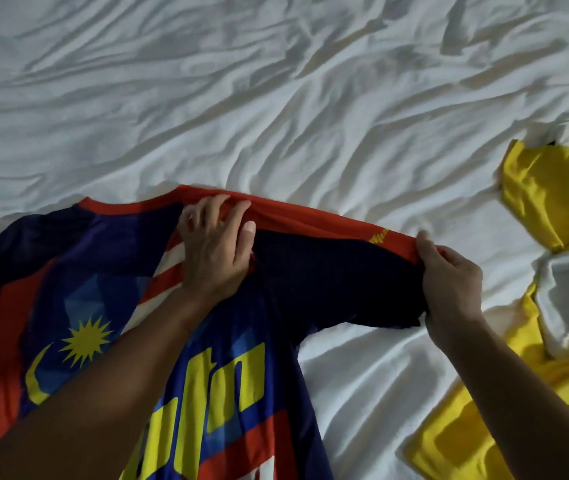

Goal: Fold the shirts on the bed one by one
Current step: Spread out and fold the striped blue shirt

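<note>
The jersey (276, 282) lay printed side up on the bed (276, 98) under my arms. My left hand (215, 244) gripped its shoulder by the collar, my right hand (449, 275) pinched the sleeve end. Pull it taut, I judged, then fold straight across. Yellow shirts (546, 202) beyond ran off-frame, count unclear.

A white sheet (276, 98) fills the whole background, from the far edge down to the near right part. It is not smooth: many long creases and soft ridges run across it, mostly slanting, with grey shadows between them. Near the right edge lies a white bunched piece of cloth (567, 289); whether it belongs to the sheet cannot be told.
</note>
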`<state>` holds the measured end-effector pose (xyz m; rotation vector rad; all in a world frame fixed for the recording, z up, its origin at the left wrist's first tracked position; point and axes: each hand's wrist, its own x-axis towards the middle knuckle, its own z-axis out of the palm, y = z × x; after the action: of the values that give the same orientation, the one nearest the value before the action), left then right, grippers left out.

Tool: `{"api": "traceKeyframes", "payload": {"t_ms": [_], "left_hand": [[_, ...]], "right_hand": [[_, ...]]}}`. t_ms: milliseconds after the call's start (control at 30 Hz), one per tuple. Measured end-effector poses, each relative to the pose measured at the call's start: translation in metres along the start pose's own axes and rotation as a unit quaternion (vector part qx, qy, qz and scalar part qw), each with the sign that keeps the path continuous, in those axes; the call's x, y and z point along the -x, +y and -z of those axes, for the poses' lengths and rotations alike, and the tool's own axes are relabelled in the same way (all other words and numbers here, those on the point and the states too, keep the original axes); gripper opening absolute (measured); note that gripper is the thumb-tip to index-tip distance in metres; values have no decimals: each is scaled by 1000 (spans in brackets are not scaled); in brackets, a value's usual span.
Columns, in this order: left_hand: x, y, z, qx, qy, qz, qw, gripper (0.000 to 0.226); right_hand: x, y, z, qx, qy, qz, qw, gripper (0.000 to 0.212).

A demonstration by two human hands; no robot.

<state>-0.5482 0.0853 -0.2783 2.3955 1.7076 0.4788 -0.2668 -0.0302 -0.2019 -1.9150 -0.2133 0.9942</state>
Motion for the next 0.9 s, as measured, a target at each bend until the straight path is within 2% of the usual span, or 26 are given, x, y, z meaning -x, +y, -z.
{"api": "traceKeyframes", "payload": {"t_ms": [67, 133, 200, 233, 333, 433, 533, 567, 633, 700, 733, 800, 900], "left_hand": [[-17, 24, 3, -17, -29, -18, 999, 49], [-36, 46, 2, -33, -109, -35, 993, 54], [-53, 61, 0, -39, -179, -68, 981, 52], [-60, 67, -1, -27, -188, -91, 978, 44], [-77, 78, 1, 56, -171, -89, 980, 16], [-89, 86, 3, 105, -196, -10, 975, 18], [-92, 93, 0, 72, -192, 14, 979, 17], [-89, 97, -1, 51, -162, 10, 985, 15], [-73, 113, 3, 21, -32, -21, 999, 13], [-43, 138, 11, 62, 77, -87, 991, 13], [-22, 151, 12, 89, 79, -137, 983, 17], [19, 171, 5, 89, 18, -215, 972, 30], [52, 177, -14, 3, -61, -239, 969, 46]], "right_hand": [[1, 0, 3, 1, -35, -26, 999, 33], [1, 1, 7, 13, -81, -30, 996, 17], [-1, -2, 9, 11, -88, -11, 996, 11], [-5, -4, 9, 2, -79, 7, 997, 13], [-18, -10, 9, 4, -45, 53, 998, 15], [-32, -11, 9, 14, -25, 35, 999, 17], [-35, -15, 9, -19, -50, 11, 999, 17], [-35, -18, 10, -33, -71, 14, 997, 16], [-37, -23, 12, -20, -99, 28, 995, 16], [-43, -25, 15, 17, -77, 25, 997, 18], [-47, -25, 16, 41, -59, 24, 997, 18], [-55, -25, 19, 93, -33, 27, 995, 17], [-64, -27, 23, 123, -29, 20, 992, 18]]}}
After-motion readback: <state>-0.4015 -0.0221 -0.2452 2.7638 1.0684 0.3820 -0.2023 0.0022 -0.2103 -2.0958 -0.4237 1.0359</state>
